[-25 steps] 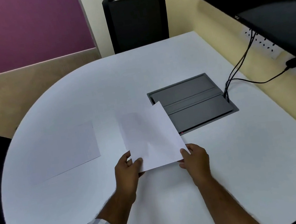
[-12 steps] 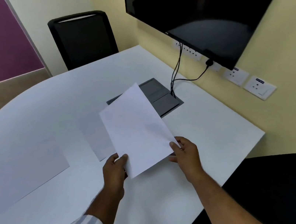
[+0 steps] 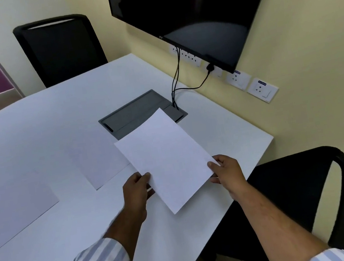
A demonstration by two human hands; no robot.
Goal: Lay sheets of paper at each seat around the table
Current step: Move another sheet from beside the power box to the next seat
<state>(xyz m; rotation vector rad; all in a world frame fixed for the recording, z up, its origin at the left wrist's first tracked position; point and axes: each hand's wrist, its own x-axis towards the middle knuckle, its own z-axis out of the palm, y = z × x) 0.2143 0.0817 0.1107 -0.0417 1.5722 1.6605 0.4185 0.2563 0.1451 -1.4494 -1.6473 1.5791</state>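
Observation:
I hold a white sheet of paper (image 3: 168, 158) tilted above the white table (image 3: 32, 134). My left hand (image 3: 136, 191) pinches its lower left edge and my right hand (image 3: 227, 171) pinches its lower right edge. A second sheet (image 3: 99, 162) lies flat on the table just left of the held one. A third sheet (image 3: 11, 214) lies flat farther left, near the table's left side.
A grey cable hatch (image 3: 132, 114) is set into the table, with black cables (image 3: 176, 82) running up to wall sockets. A dark screen (image 3: 192, 9) hangs on the yellow wall. One black chair (image 3: 59, 49) stands at the far end, another (image 3: 298, 196) at the near right corner.
The view has swung right, bringing the near right chair and the wall into sight. The held sheet has travelled right with both hands, away from the two sheets lying on the table.

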